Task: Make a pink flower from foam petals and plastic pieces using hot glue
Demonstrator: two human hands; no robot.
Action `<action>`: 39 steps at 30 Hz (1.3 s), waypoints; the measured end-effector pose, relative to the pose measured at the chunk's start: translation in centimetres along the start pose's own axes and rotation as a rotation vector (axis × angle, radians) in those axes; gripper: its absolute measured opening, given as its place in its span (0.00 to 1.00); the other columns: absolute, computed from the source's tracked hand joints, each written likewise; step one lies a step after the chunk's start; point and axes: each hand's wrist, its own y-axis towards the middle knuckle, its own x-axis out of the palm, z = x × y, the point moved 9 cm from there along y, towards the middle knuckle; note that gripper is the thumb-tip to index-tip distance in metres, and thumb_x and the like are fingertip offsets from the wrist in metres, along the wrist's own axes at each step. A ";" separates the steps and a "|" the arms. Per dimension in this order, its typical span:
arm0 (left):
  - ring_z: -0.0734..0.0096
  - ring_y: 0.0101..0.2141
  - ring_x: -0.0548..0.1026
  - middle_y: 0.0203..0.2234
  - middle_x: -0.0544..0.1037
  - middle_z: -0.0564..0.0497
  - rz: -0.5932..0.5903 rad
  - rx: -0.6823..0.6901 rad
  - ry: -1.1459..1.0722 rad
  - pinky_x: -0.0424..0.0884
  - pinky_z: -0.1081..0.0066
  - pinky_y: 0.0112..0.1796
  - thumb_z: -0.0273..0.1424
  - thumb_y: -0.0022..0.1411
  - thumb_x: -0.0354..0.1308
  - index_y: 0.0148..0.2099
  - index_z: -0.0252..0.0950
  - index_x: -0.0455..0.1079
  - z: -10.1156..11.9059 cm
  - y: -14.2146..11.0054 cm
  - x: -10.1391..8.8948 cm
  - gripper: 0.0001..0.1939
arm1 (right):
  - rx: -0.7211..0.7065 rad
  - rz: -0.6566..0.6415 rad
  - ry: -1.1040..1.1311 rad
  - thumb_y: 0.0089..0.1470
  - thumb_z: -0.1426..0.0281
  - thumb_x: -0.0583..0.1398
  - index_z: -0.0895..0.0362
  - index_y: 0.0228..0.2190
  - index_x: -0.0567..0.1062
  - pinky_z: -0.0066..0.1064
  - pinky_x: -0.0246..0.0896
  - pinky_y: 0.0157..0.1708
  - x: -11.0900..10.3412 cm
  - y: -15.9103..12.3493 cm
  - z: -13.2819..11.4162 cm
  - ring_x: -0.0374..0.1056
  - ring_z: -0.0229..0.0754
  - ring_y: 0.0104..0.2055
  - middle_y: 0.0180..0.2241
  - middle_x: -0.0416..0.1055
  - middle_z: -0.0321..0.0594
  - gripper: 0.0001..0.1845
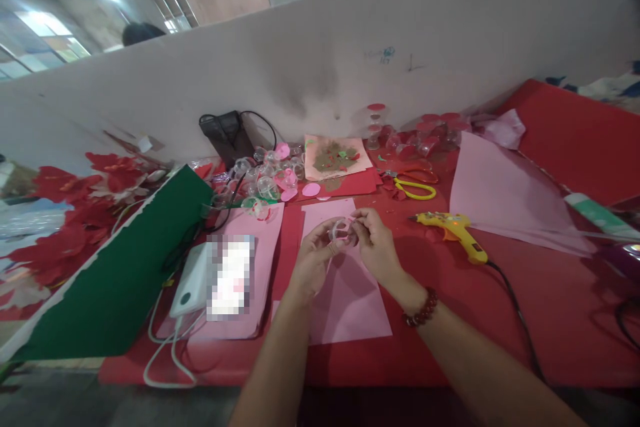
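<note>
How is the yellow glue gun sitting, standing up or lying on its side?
On its side: the glue gun lies flat, its handle stretched along the red tabletop, nozzle pointing left.

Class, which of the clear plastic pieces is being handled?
The clear piece held between the left hand and right hand; the clustered pieces sit farther back, untouched.

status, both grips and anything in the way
Left grip and right grip both on small clear plastic piece. Held above pink paper sheet. Nothing blocking; yellow glue gun lies right.
</note>
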 end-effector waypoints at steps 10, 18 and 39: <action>0.69 0.40 0.74 0.40 0.76 0.50 0.044 0.026 0.027 0.69 0.67 0.45 0.25 0.44 0.69 0.44 0.39 0.72 0.2 -0.1 0.4 0.22 | 0.069 0.104 -0.066 0.56 0.68 0.50 0.55 0.39 0.65 0.29 0.61 0.25 -1.0 0.2 0.5 0.68 0.40 0.25 0.25 0.71 0.36 0.09; 0.67 0.44 0.73 0.43 0.74 0.50 0.092 0.131 0.017 0.68 0.65 0.48 0.25 0.45 0.68 0.45 0.41 0.71 0.4 0.2 -0.4 0.23 | 0.062 0.044 -0.091 0.57 0.67 0.52 0.55 0.41 0.71 0.31 0.64 0.31 -0.6 0.2 0.4 0.71 0.41 0.29 0.30 0.75 0.40 0.12; 0.65 0.48 0.70 0.46 0.72 0.50 -0.007 0.124 0.066 0.69 0.67 0.46 0.24 0.44 0.69 0.47 0.42 0.65 -0.2 0.4 0.5 0.28 | 0.060 -0.053 -0.044 0.56 0.60 0.56 0.55 0.37 0.72 0.29 0.60 0.27 0.4 0.4 0.5 0.69 0.40 0.26 0.27 0.75 0.37 0.12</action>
